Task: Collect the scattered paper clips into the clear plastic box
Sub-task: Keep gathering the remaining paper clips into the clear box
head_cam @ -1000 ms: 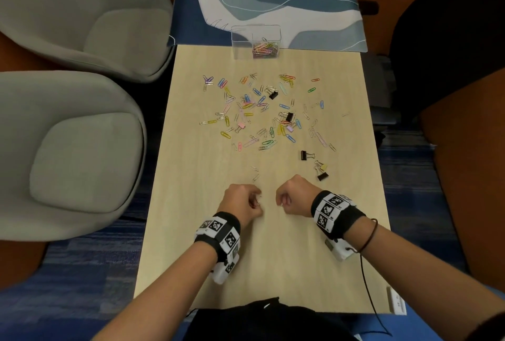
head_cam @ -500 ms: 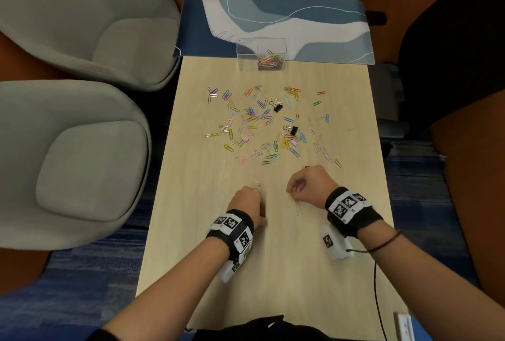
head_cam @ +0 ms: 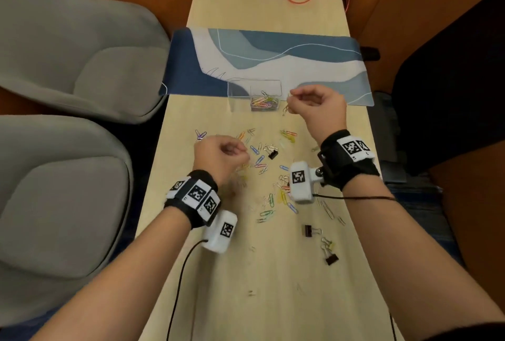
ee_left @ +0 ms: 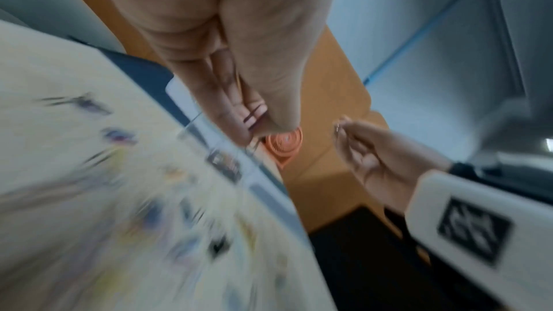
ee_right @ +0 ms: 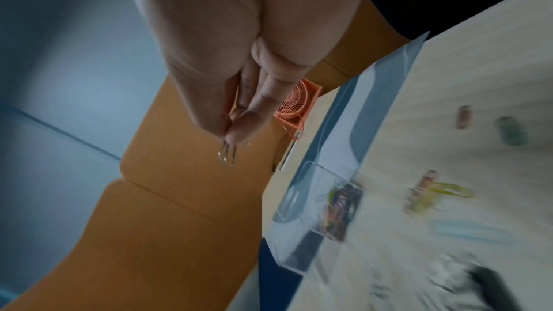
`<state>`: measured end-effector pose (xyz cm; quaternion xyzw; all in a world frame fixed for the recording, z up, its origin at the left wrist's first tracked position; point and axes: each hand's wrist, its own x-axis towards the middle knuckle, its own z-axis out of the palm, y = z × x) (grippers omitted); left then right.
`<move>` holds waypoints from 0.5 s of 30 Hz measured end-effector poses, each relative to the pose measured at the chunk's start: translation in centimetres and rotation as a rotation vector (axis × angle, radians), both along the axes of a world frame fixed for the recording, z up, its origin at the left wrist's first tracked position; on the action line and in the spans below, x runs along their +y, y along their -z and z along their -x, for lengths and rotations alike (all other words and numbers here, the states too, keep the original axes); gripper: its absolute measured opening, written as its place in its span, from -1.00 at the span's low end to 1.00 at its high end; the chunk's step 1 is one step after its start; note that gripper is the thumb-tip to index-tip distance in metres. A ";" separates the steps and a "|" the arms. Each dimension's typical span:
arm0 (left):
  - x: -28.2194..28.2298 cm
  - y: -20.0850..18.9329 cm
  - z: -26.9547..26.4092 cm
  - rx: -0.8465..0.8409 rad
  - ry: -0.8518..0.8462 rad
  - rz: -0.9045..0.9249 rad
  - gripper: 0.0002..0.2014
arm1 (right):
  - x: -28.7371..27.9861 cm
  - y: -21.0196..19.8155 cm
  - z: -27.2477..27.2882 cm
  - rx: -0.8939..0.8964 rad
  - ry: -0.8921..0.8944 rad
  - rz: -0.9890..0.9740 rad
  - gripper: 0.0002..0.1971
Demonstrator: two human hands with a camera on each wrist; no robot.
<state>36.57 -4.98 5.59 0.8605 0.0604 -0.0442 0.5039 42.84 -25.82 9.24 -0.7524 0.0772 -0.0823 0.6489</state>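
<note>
The right hand [head_cam: 317, 107] pinches silver paper clips [ee_right: 227, 155] beside the clear plastic box [head_cam: 255, 94] at the mat edge. The left hand [head_cam: 218, 157] pinches clips mid-surface. Clips are light, stiff and slippery; pinch across the wire loops.

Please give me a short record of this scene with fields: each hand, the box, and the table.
right hand: pinches a silver paper clip, raised beside the clear box
left hand: curled, pinching a clip, above the scattered clips
clear box: holds coloured clips at one end
table: many clips and some binder clips remain
</note>
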 end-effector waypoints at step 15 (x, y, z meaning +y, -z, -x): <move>-4.0 2.7 -19.3 -0.225 -0.020 -0.024 -0.96 | 1.2 5.2 -11.5 -0.308 0.048 0.456 -0.88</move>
